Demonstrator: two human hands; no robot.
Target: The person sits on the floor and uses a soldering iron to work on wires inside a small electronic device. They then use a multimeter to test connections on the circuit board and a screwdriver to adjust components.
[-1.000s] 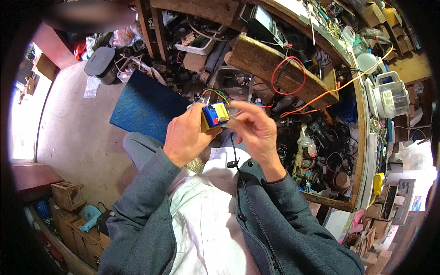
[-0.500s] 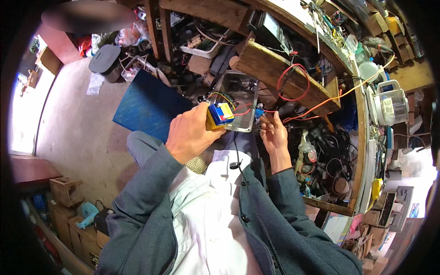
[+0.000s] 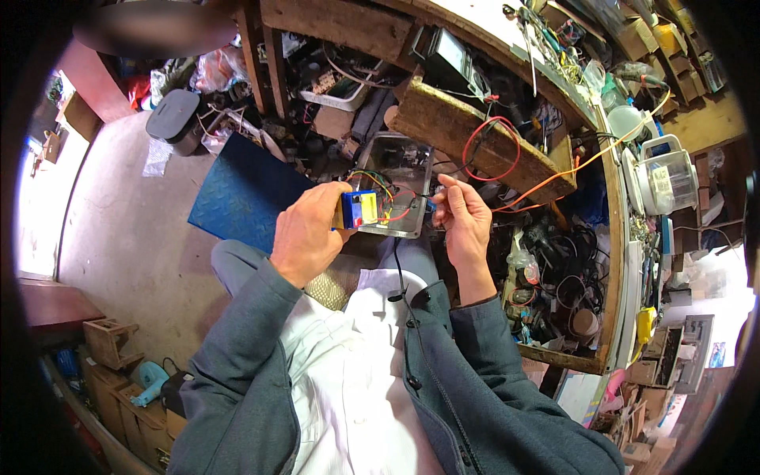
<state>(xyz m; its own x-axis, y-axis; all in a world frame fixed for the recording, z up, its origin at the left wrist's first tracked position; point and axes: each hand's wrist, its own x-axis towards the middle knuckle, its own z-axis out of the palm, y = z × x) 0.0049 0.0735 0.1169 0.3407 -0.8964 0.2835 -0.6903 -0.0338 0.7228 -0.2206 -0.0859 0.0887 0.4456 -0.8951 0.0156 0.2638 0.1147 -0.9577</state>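
Observation:
My left hand (image 3: 302, 236) is closed round a blue and yellow block (image 3: 364, 209) with coloured wires coming off it. The block is over the left side of a transparent plastic box (image 3: 407, 232) in front of my lap. Red, green and yellow wires (image 3: 386, 184) arch from the block across the box. At the box's right edge, my right hand (image 3: 467, 226) has its thumb and fingers pinched together by a small blue piece (image 3: 431, 205) and wire ends. Exactly what sits between those fingertips is too small to make out.
A blue textured board (image 3: 245, 194) leans left of the box. Ahead is a worn wooden plank (image 3: 475, 131), with red and orange cables (image 3: 546, 180) running past it. Tangled cables and parts (image 3: 554, 277) fill a wooden-framed bin at right. A grey lidded bin (image 3: 174, 119) stands far left.
The block has turned in my left hand, showing its yellow face to the right. My right hand's fingers have come together and risen slightly. The view has shifted a little.

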